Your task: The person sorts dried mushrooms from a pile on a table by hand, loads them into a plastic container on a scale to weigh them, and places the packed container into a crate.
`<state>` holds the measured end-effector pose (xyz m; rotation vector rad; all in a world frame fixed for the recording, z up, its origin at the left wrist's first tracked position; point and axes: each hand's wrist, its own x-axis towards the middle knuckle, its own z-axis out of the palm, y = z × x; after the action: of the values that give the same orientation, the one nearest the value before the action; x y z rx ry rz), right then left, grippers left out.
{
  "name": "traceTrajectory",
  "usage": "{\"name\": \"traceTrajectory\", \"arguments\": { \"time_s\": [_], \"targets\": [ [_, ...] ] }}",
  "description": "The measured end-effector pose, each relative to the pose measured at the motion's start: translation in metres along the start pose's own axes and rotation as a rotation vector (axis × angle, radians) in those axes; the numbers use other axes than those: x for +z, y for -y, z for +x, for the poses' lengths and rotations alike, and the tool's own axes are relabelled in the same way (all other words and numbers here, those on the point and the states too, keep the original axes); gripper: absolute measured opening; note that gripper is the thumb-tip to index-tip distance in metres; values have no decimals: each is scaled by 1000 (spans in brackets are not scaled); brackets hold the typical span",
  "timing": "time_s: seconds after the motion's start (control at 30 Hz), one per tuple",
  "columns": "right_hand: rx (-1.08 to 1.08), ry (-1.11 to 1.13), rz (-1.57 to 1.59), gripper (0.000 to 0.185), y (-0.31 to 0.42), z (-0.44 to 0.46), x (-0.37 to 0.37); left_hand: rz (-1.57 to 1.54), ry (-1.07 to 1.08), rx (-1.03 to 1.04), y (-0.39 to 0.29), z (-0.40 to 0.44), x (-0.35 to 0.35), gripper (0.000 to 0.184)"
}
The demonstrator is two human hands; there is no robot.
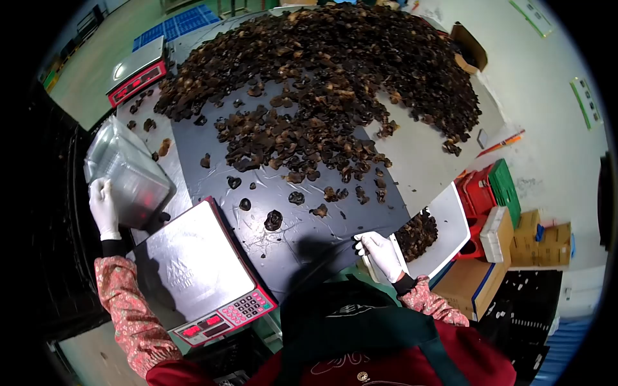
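Note:
My left hand [104, 207], in a white glove, grips the near edge of a stack of clear plastic containers [132, 170] at the left side of the table. My right hand [382, 256], also gloved, is by the left end of a white tray [454, 222]. Its fingers are curled with small dark bits at the tips, too small to name. Dark brown, wrinkled pieces that look like dried wood ear fungus [418, 235] lie in that tray. Between my hands stands a digital scale [193, 264] with a bare metal plate and red lit digits.
A large heap of the same dark pieces [322, 58] covers the far table, with loose ones scattered nearer. A second scale [138, 71] stands far left. Red and green crates [492, 186] and cardboard boxes [544, 241] are at right, black crates [58, 212] at left.

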<state>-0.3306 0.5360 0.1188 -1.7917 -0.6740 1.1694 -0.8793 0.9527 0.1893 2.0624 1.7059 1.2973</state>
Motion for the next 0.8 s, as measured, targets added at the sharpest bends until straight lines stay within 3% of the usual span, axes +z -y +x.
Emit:
{"name": "traceTrajectory", "arguments": {
  "time_s": [0.03, 0.17, 0.23, 0.37, 0.43, 0.47, 0.57, 0.63, 0.8],
  "targets": [
    [4, 26, -29, 25, -2, 1, 0, 117, 1, -63, -1, 3, -7, 17],
    [-23, -27, -75, 26, -6, 1, 1, 111, -366, 152, -47, 12, -37, 21],
    [-15, -41, -41, 24, 1, 1, 0, 262, -406, 213, -94, -6, -62, 20],
    [-118, -194, -186, 22, 13, 6, -7, 453, -479, 591, -147, -75, -86, 14],
    [-474, -390, -529, 25, -5, 25, -19, 521, -435, 598, -163, -121, -84, 15],
    [-361, -353, -445, 33, -1, 30, -25, 494, -354, 534, -159, -149, -85, 15],
    [-555, -465, -785, 58, -1, 64, -42, 587, -211, 581, -196, -214, -78, 12],
    [-546, -469, -850, 75, 3, 90, -48, 625, -125, 577, -206, -259, -74, 8],
    [-563, -471, -924, 92, 20, 171, -50, 590, 41, 415, -204, -337, -65, 4]
  ]
}}
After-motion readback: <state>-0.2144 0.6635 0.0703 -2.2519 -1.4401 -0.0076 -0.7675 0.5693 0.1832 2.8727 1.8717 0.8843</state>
